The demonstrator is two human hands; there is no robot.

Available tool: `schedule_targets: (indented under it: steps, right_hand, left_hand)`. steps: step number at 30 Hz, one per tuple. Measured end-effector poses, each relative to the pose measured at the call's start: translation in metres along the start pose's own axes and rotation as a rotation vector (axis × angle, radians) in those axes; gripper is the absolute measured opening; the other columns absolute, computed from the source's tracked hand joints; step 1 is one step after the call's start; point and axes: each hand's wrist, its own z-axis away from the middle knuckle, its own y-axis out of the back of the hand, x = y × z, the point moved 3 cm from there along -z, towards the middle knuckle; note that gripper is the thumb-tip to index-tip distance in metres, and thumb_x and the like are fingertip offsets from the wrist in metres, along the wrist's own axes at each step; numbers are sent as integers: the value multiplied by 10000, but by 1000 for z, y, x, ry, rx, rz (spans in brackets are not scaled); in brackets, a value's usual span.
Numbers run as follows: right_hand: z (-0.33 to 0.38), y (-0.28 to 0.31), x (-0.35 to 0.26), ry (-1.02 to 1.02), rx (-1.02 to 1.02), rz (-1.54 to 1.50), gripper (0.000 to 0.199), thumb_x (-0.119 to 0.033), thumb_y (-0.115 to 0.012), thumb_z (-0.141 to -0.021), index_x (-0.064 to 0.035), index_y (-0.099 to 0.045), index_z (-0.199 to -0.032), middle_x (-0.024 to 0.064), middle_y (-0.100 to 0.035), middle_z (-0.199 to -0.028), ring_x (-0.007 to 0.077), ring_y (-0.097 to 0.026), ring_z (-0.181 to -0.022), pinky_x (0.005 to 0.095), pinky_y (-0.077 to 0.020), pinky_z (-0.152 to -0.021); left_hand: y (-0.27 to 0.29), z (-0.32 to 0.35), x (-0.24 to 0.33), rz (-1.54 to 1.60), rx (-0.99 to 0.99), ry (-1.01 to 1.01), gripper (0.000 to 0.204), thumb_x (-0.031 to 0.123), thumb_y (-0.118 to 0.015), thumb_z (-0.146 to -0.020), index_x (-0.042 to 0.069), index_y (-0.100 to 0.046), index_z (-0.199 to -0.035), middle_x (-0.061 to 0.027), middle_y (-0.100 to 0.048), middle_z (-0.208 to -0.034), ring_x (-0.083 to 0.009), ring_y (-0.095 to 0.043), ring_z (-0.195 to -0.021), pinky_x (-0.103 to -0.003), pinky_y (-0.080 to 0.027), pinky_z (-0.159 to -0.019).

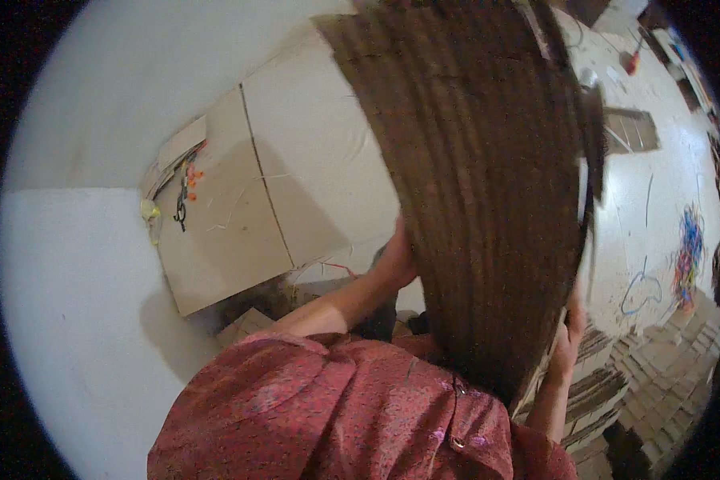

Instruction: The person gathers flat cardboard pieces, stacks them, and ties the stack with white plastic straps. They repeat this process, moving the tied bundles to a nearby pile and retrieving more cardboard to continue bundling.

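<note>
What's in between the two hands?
A big, striped brown stack: the head view shows the left hand on one side and the right hand on the other.

"Where's the left forearm (340,310)?"

"Bare, slanting up rightward; the left hand (400,260) grips, fingers mostly hidden."

"And the right forearm (550,400)?"

"Steeper, nearly upright, the right hand (570,334) gripping lower in view."

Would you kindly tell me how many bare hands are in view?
2: the left hand, partly hidden, at the left edge of the brown cardboard stack, and the right hand at its right edge.
</note>
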Motion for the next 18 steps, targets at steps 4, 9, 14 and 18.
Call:
schedule_targets:
  steps: [4,9,14,18]
  right_hand:
    - [-70,-98,-6,109,-278,-23,612,-115,-460,-705,47,-296,-1272,148,-349,-1298,228,-332,-1187,321,-244,-982]
    - [-124,-224,-30,114,-522,-84,503,-190,-429,-832,53,-317,-1258,125,-378,-1279,201,-358,-1168,289,-277,-964]
    - [-158,-291,-13,-120,-609,-68,508,-261,-442,-843,20,-338,-1253,122,-384,-1259,187,-346,-1153,283,-266,-962]
    - [-214,-322,83,48,-641,158,464,-285,-472,-830,21,-427,-1177,132,-507,-1108,196,-450,-1027,307,-355,-877]
  left_hand:
    - [50,36,90,126,101,-97,596,530,-299,-856,118,-277,-1287,-74,-331,-1296,-239,-318,-1190,-442,-280,-967]
    - [122,67,163,117,423,-185,671,586,-220,-839,95,-273,-1293,-101,-320,-1304,-247,-309,-1198,-448,-258,-982]
    - [202,67,182,10,454,-262,717,596,-179,-834,85,-147,-1335,-113,-246,-1349,-283,-276,-1219,-455,-240,-993]
    - [261,32,189,-421,737,-131,774,609,-232,-820,76,-32,-1344,-150,-243,-1346,-313,-288,-1213,-429,-254,-987]
